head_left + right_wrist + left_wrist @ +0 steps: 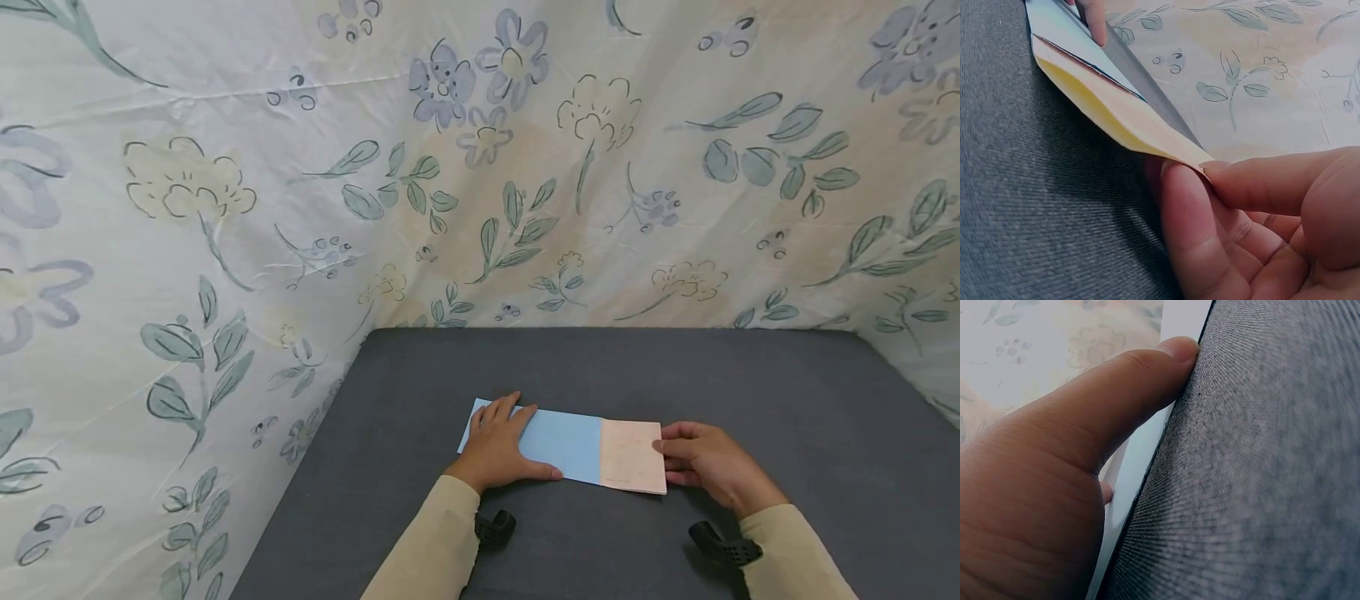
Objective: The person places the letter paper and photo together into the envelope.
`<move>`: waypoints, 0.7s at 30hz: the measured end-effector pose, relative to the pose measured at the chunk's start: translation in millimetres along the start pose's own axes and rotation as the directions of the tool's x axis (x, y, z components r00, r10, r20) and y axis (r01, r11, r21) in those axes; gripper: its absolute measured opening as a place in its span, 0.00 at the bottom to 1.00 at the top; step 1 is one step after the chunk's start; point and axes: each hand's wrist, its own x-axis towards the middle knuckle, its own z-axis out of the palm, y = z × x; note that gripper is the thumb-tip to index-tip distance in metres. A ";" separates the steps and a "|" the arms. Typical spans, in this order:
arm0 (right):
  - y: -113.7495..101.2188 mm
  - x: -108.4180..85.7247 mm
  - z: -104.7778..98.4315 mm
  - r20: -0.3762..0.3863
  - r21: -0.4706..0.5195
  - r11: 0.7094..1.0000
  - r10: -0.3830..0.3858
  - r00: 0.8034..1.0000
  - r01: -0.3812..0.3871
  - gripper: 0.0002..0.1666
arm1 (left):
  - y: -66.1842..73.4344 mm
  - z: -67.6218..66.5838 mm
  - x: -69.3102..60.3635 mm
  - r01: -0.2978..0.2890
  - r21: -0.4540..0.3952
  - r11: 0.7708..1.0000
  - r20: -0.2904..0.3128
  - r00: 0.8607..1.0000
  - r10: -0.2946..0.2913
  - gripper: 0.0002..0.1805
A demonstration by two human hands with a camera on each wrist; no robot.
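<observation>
Slightly left of centre on the desk, well in from its far edge, a blue card and a pink panel make one long strip, with the blue towards the desk's left edge and the pink towards its right. The left grip is spread over the blue, fingers apart, thumb along the near side. The right grip is pinched together on the pink panel's outer end. Seen from the right wrist, the panel bows along its near side like a loose sleeve, baring a yellow inner face; a dark line runs where pink meets blue. Whether the blue card enters the pink one as a pocket, I cannot tell. Beyond the desk's far edge hangs a floral cloth. Each wrist wears a black band near a beige sleeve.
</observation>
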 end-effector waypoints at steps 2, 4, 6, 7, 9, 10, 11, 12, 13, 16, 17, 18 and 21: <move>-0.2 -0.4 0.5 0.004 -0.002 1.000 -0.002 1.000 0.002 0.21 | 0.8 -0.4 -0.6 0.002 -0.002 1.000 -0.001 1.000 -0.002 0.65; -0.1 -0.7 1.5 0.007 -0.003 1.000 -0.006 1.000 0.006 0.21 | 1.6 -1.1 -1.5 0.005 -0.001 1.000 0.000 1.000 -0.005 0.64; -0.2 -0.9 3.3 0.010 -0.009 1.000 -0.012 1.000 0.013 0.21 | 1.9 -1.2 -2.1 0.006 0.002 1.000 -0.003 1.000 -0.006 0.65; 0.0 -1.9 5.3 0.009 -0.013 1.000 -0.015 1.000 0.016 0.21 | 1.3 -1.3 -2.6 0.003 0.004 1.000 -0.002 1.000 -0.003 0.65; 0.0 -3.6 9.6 0.003 -0.020 1.000 -0.020 1.000 0.020 0.21 | 0.0 -1.7 -3.5 -0.002 0.009 1.000 0.003 1.000 0.002 0.65; -0.4 -4.5 11.8 -0.002 -0.025 0.999 -0.021 1.000 0.021 0.21 | -0.7 -1.8 -3.8 -0.005 0.010 1.000 0.005 1.000 0.005 0.65; -0.8 -5.2 13.7 -0.006 -0.032 0.999 -0.022 1.000 0.022 0.21 | -1.5 -1.9 -4.1 -0.008 0.008 1.000 0.004 1.000 0.008 0.64; -1.1 -5.8 15.4 -0.010 -0.043 0.999 -0.022 1.000 0.022 0.21 | -2.3 -2.2 -4.6 -0.010 0.007 1.000 0.008 1.000 0.010 0.64; -1.5 -6.3 16.8 -0.014 -0.052 0.998 -0.022 1.000 0.021 0.21 | -3.0 -2.2 -4.9 -0.013 0.004 1.000 0.008 1.000 0.012 0.64; -2.6 -8.3 19.0 -0.021 -0.082 0.997 -0.013 1.000 0.011 0.23 | -5.0 -2.4 -6.0 -0.020 0.001 1.000 0.006 1.000 0.020 0.64; -2.6 -9.1 18.9 -0.019 -0.089 0.996 -0.007 1.000 0.006 0.23 | -5.5 -2.5 -6.3 -0.023 0.000 1.000 0.005 1.000 0.023 0.64; -2.4 -10.0 18.4 -0.017 -0.095 0.995 0.000 1.000 -0.002 0.24 | -6.0 -2.3 -6.7 -0.024 0.001 1.000 0.006 1.000 0.024 0.64; -1.5 -13.8 16.3 -0.012 -0.088 0.995 0.035 0.999 -0.036 0.24 | -6.9 -2.6 -7.9 -0.030 0.001 1.000 0.011 0.999 0.030 0.64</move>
